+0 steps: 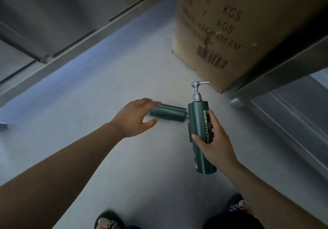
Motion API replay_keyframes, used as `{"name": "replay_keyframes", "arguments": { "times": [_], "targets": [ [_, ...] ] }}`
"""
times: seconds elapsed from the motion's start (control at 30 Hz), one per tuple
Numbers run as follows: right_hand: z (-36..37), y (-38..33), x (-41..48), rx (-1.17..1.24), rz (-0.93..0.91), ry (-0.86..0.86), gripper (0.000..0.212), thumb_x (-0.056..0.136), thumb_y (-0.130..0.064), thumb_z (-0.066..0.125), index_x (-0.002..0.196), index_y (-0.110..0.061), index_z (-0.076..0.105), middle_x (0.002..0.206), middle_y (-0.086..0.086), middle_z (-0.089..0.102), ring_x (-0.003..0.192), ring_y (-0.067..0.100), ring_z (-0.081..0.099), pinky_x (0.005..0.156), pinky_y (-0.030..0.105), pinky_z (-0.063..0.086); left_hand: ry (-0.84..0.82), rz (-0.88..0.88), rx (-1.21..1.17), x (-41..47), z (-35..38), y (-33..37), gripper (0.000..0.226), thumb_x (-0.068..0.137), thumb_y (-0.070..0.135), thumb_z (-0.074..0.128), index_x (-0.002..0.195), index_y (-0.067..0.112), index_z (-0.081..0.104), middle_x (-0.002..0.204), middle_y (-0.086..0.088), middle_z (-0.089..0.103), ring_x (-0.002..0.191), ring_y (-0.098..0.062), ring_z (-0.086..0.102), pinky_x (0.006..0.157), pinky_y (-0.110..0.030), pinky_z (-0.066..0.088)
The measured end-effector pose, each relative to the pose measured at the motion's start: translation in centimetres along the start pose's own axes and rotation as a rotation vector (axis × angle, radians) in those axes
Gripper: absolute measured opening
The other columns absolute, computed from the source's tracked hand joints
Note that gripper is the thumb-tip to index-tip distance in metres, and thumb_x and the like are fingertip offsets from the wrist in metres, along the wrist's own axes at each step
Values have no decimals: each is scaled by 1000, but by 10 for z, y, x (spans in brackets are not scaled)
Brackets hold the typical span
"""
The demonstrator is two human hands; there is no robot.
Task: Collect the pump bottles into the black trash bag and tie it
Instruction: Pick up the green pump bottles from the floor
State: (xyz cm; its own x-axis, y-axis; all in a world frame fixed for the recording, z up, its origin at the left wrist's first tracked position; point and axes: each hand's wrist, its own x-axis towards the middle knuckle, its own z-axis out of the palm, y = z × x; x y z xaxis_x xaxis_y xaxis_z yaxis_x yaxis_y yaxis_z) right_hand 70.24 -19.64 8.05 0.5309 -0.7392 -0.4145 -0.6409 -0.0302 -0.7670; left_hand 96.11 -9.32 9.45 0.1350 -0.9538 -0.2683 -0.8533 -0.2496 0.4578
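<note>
Bare floor (pixel 110 90) lies open left of the lying bottle (pixel 168 114); the cardboard box (pixel 230 33) blocks beyond.

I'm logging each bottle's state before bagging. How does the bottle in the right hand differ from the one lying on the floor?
The held bottle is lifted and roughly upright in the right hand; the floor bottle lies on its side. The held bottle's silver pump and white lettering show; the floor bottle's pump end is hidden behind it. The left hand, open, is only reaching for the floor bottle. Both are dark green cylinders.
</note>
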Motion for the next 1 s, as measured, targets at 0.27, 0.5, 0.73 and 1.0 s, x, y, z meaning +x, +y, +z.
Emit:
{"name": "replay_keyframes", "arguments": {
  "times": [0.27, 0.5, 0.73, 1.0],
  "targets": [
    [76, 98, 45, 50, -41, 162, 87, 76, -43, 68, 141, -51, 11, 124, -16, 43, 111, 6, 47, 94, 28, 40, -86, 135, 251, 78, 110, -74, 62, 89, 46, 46, 145, 33, 22, 147, -2, 35, 131, -25, 37, 107, -41, 31],
    [87, 81, 46, 60, -33, 172, 88, 78, -38, 69, 143, -48, 10, 118, -14, 42, 107, 7, 48, 93, 29, 42, -99, -51, 264, 26, 127, -67, 69, 89, 47, 45, 147, 30, 12, 140, -2, 38, 124, -25, 41, 93, -42, 43],
    [103, 91, 70, -31, -53, 136, 87, 77, -38, 69, 144, -43, 13, 135, -3, 44, 111, 6, 43, 94, 27, 38, 72, -260, 115, -4, 140, -95, 61, 92, 49, 37, 146, 38, 10, 129, -10, 45, 108, -33, 48, 83, -44, 48],
    [114, 84, 78, -226, -48, 1, 86, 79, -44, 65, 145, -42, 9, 123, 6, 46, 99, 20, 51, 78, 29, 41, 76, -389, 94, -16, 133, -105, 63, 92, 51, 35, 145, 42, 2, 131, -10, 41, 107, -34, 50, 82, -41, 46]
  ]
}}
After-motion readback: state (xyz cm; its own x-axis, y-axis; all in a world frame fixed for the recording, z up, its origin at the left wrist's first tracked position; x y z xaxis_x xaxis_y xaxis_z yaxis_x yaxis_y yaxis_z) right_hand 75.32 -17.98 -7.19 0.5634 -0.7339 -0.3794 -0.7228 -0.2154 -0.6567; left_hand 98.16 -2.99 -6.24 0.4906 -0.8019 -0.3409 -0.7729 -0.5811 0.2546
